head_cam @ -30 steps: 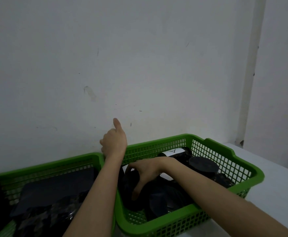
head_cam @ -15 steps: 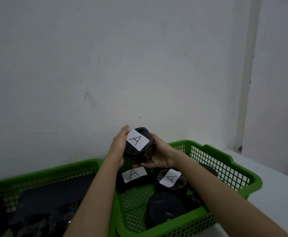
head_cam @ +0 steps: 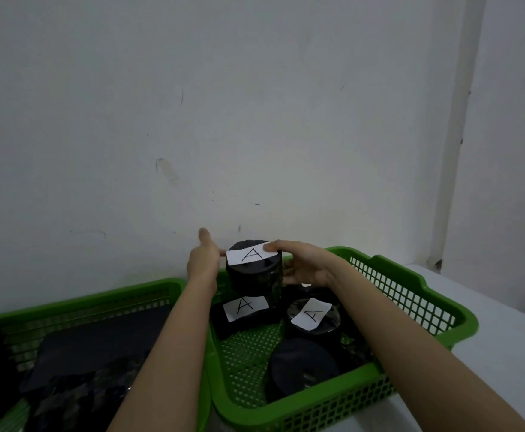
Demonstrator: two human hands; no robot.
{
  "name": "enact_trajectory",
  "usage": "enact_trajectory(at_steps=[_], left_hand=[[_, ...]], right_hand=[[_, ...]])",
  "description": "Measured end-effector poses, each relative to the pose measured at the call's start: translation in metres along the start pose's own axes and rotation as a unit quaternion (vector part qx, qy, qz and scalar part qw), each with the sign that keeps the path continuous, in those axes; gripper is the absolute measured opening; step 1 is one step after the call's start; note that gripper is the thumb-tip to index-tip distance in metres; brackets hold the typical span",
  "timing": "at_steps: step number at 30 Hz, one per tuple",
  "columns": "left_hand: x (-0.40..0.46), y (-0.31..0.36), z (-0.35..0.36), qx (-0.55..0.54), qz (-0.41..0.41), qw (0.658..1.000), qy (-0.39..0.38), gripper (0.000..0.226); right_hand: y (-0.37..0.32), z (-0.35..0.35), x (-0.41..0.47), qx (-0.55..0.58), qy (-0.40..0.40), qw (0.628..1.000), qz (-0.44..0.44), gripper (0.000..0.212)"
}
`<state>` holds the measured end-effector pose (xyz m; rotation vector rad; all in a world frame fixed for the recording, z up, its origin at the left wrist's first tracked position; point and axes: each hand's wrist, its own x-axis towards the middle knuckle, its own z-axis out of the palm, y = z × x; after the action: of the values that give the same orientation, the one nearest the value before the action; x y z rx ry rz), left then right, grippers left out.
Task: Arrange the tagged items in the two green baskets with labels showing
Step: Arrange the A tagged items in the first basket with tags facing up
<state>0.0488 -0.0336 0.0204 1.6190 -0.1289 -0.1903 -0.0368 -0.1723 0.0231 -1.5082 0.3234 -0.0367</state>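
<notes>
Holding a black cylindrical jar [head_cam: 253, 277] between them, both hands were at the far left corner of the right green basket [head_cam: 417, 282]. Left hand [head_cam: 203, 260]: palm against the jar's left side, fingers [head_cam: 205, 236] straight and close together, not curled round it. Right hand [head_cam: 305, 263]: fingers spread and wrapped on the jar's right side, one fingertip resting on the white tag [head_cam: 250, 254] on the lid. Tag faced up, letter "A" legible. Whether the jar rested on something or was lifted could not be told.

Same basket, nearer the camera: a flat black item with an "A" label [head_cam: 245, 308] just below the jar, a round black container with an "A" label [head_cam: 311, 316] to its right, and a black disc-topped item [head_cam: 301, 367] with no label showing.

Left green basket [head_cam: 77, 302] touched the right one and held dark flat packages [head_cam: 93, 353]; no labels visible there. Both baskets sat on a white bench [head_cam: 504, 332] against a white wall [head_cam: 224, 104].
</notes>
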Motion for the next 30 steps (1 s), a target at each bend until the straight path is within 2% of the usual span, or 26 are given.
enact_trajectory(at_steps=[3,5,8,10,16,18,22,24,27,28,30], left_hand=[[0.002,0.002,-0.003,-0.034,0.023,0.999,0.028,0.076],[0.002,0.003,-0.003,-0.036,0.025,0.999,0.023,0.079],[-0.001,0.003,-0.001,-0.025,0.021,0.999,0.007,0.080],[-0.003,0.002,0.001,-0.020,0.022,0.999,-0.014,0.080],[-0.008,-0.001,0.006,0.029,0.013,0.996,-0.088,0.085],[-0.008,-0.002,0.006,0.040,0.009,0.994,-0.100,0.085],[-0.010,-0.001,0.010,0.056,0.015,0.989,-0.138,0.083],[-0.013,0.000,0.012,0.078,0.011,0.982,-0.172,0.080],[-0.018,-0.001,0.013,0.139,-0.022,0.961,-0.236,0.079],[-0.019,-0.001,0.013,0.161,-0.029,0.953,-0.255,0.080],[-0.023,0.000,0.013,0.194,-0.037,0.936,-0.290,0.082]], right_hand=[[0.003,0.003,-0.001,-0.135,-0.044,0.990,0.021,0.015],[0.007,0.011,-0.005,-0.229,-0.078,0.970,0.022,0.005],[0.014,0.020,-0.009,-0.327,-0.106,0.938,0.033,0.011],[0.020,0.021,-0.006,-0.374,-0.103,0.921,0.023,0.018],[0.028,0.025,0.002,-0.443,-0.086,0.892,-0.006,0.010],[0.025,0.024,0.000,-0.470,-0.064,0.880,-0.034,0.016],[0.006,0.015,-0.017,-0.552,0.066,0.824,-0.112,0.035],[-0.002,0.015,-0.039,-0.567,0.071,0.817,-0.076,0.044],[-0.006,0.029,-0.085,-0.589,-0.011,0.803,0.089,0.069],[-0.004,0.036,-0.099,-0.601,-0.035,0.787,0.135,0.077],[0.006,0.048,-0.114,-0.665,-0.048,0.731,0.146,0.097]])
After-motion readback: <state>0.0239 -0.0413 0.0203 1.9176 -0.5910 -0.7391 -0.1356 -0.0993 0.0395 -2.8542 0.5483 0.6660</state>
